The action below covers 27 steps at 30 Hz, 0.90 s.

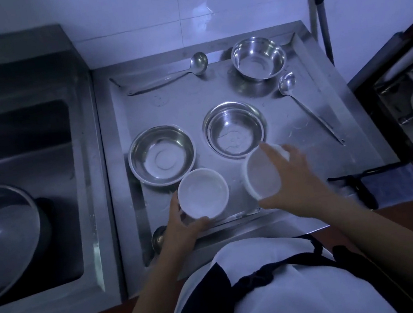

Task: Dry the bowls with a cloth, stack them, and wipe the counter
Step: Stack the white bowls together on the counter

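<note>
Two white bowls near the counter's (327, 118) front edge: left bowl (203, 193) upright, gripped by the left hand (180, 226); right bowl (262, 175) tilted (slightly blurred), gripped by the right hand (296, 183). Beyond, three steel bowls (162, 155) (234, 129) (258, 58). Cloth (387, 184) draped at right edge.

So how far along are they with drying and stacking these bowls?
Early on. Nothing looks stacked: three steel bowls sit apart on the counter, which shows water marks. In hand: the left hand holds one white bowl, the right hand tilts another. The cloth lies unused at the counter's right edge. Drying, stacking and wiping remain.
</note>
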### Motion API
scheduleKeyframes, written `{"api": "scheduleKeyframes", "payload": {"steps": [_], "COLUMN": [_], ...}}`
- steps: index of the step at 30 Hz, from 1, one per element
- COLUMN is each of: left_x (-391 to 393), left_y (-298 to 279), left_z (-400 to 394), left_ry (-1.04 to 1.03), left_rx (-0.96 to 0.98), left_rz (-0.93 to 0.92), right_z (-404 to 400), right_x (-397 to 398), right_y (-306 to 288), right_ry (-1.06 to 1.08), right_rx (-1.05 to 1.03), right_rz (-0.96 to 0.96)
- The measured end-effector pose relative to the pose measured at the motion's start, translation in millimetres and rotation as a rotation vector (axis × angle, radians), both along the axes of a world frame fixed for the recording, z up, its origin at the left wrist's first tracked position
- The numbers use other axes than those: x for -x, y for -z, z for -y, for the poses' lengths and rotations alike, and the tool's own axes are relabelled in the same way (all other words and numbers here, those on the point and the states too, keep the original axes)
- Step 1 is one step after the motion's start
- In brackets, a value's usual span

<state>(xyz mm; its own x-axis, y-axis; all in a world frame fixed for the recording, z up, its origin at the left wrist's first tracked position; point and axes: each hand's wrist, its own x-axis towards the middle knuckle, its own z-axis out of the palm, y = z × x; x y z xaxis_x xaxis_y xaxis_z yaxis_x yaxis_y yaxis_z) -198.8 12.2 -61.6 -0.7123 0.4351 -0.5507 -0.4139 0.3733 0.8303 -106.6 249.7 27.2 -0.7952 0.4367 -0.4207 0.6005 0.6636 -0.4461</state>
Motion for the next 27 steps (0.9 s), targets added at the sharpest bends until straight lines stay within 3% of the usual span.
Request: {"api": "scheduleKeyframes", "payload": {"steps": [6, 10, 17, 19, 23, 27], "left_x": [4.6, 8.5, 7.9, 6.8, 4.9, 3.9], "left_y": [-2.7, -10.1, -21.2, -24.3, -29.2, -33.4], "left_z": [-2.7, -1.4, -1.0, -3.6, -9.3, -13.2], "left_ry": [-0.197, -0.241, -0.267, -0.266, -0.293, -0.283], "left_rx": [-0.169, -0.167, -0.165, -0.203, -0.231, -0.22], "left_rz": [0.239, 0.274, 0.31, 0.307, 0.306, 0.318], "right_z": [59.2, 76.9, 77.2, 73.2, 65.5, 61.3], "right_x": [53.4, 72.6, 76.9, 73.9, 70.3, 71.5], "right_y": [22.8, 43.2, 56.9, 51.0, 34.7, 20.8], "right_ry": [-0.464, -0.558, -0.622, -0.534, -0.055, 0.105], "right_rx": [-0.155, -0.241, -0.213, -0.103, 0.35, 0.508], "right_rz": [-0.001, 0.013, 0.01, 0.007, -0.044, -0.068]}}
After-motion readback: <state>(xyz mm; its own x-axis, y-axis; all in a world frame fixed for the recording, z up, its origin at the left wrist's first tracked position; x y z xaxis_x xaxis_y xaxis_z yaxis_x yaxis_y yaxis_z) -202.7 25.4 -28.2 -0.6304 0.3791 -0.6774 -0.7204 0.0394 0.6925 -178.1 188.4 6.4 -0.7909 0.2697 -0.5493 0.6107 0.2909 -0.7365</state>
